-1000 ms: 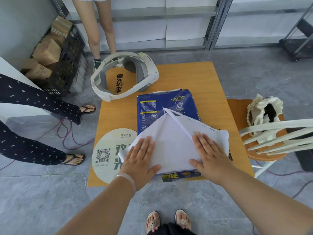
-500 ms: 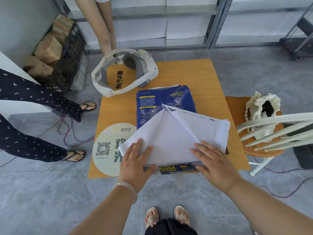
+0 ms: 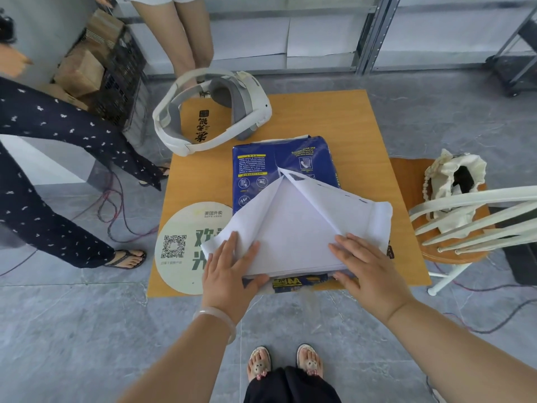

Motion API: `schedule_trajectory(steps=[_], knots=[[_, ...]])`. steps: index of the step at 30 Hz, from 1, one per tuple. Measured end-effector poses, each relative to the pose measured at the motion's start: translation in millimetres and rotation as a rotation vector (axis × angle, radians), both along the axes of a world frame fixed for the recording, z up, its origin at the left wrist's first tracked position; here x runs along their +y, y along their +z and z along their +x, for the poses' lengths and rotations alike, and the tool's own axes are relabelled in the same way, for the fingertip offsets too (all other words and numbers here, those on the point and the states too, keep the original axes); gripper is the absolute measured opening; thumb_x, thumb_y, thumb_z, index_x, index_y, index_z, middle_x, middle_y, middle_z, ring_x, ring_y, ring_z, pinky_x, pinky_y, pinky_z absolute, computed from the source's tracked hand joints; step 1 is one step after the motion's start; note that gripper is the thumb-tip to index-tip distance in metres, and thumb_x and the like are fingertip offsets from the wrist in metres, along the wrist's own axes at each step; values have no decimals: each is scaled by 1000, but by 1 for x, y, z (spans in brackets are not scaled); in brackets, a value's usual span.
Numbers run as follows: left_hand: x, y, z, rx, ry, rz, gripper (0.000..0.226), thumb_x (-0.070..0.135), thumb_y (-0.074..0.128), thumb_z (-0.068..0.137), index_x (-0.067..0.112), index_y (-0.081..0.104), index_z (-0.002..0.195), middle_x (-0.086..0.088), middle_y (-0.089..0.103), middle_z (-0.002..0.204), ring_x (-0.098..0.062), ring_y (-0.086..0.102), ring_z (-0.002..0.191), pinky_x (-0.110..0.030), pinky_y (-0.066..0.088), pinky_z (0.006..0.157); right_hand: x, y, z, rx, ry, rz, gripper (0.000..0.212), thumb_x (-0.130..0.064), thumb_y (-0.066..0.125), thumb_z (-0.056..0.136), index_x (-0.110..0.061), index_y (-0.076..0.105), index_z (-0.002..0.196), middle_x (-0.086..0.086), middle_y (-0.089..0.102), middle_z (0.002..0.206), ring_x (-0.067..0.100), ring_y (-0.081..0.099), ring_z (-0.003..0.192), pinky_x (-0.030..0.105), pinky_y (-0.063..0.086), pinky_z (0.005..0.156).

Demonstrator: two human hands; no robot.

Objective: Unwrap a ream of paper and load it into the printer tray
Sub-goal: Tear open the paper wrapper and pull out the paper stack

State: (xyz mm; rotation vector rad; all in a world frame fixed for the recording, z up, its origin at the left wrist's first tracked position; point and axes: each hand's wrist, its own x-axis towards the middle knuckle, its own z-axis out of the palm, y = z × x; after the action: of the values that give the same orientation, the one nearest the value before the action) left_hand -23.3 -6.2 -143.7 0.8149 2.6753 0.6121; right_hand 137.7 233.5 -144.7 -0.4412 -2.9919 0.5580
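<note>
pale beaded sandals (image 3: 286,362) on the wearer's feet show at six o'clock on a grey tiled floor (image 3: 72,330). two bare forearms reach up from there to the near edge of a small orange-brown wooden table (image 3: 334,117). the left hand (image 3: 229,271), with a translucent bangle (image 3: 216,318) on its wrist, lies palm down with fingers spread flat on the left white flap of the wrapper, its thumb stretched along the near edge of the paper; it presses and does not close around anything. the right hand (image 3: 369,269) lies the same way at four o'clock of the ream, fingers spread and flat on the right flap, thumb tucked against the near end of the stack.

between the hands sits the ream of paper (image 3: 293,237), lying flat in the middle of the table. its blue wrapper (image 3: 279,164) still covers the far half, while the near half is peeled back into two white flaps that bare a triangle of white sheets.

at nine o'clock of the ream a round cream sticker (image 3: 180,245) with a qr code hangs over the table edge. at eleven o'clock rests a white and grey headset (image 3: 212,112). at three o'clock stands a white-backed chair (image 3: 465,216) holding a cream bag (image 3: 450,181). a person in dark patterned trousers (image 3: 52,170) stands at nine o'clock, bare legs (image 3: 177,33) at twelve, and cardboard boxes (image 3: 81,71) in a black crate at ten.
</note>
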Motion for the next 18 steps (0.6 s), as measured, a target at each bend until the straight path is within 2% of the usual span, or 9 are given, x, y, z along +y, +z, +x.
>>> schedule_trajectory(steps=[2,4,7,10,13,16,18], knots=[[1,2,0,9,21,5,67,67,44,72,44,48,134,-1,29,156,-27,28,142,-44,18,117,-2,-1,0,11,-24,-6,51,-31,70,82,-20,58,131,-2,52,142,21,43,134,44,41,105],[1,5,1,38,68,26,54,59,58,73,40,61,123,-2,40,150,-30,36,135,-48,30,111,-4,1,-2,57,-85,-45,43,-26,71,82,-17,64,123,1,59,133,23,49,128,44,42,104],[-1,13,3,70,224,54,27,46,70,74,35,74,98,1,58,121,-29,50,111,-40,41,94,-7,8,-2,135,-223,-50,25,-17,73,80,-14,74,105,2,69,107,25,59,104,42,50,92],[-1,25,6,-111,365,8,12,45,66,80,37,72,86,8,62,92,-22,54,95,-36,45,83,-9,17,-6,73,-355,-92,12,-21,72,81,-17,72,92,0,68,89,26,61,90,35,47,83],[3,33,5,-356,446,55,23,50,60,82,29,64,77,7,62,73,-19,59,74,-35,50,67,-9,31,-15,-70,-507,-229,17,-35,64,86,-18,66,88,-4,64,82,20,59,83,33,49,72],[8,39,-4,-426,428,-48,43,55,55,84,18,56,62,3,58,58,-18,54,57,-29,41,54,-6,46,-28,-258,-573,-269,27,-46,57,88,-20,59,81,-4,62,74,18,59,71,32,48,59],[10,41,-12,-476,406,-127,54,58,52,84,17,50,50,2,54,48,-19,50,48,-30,41,53,-4,53,-34,-385,-591,-292,34,-51,55,87,-21,52,72,-2,58,67,18,56,65,29,39,50]])
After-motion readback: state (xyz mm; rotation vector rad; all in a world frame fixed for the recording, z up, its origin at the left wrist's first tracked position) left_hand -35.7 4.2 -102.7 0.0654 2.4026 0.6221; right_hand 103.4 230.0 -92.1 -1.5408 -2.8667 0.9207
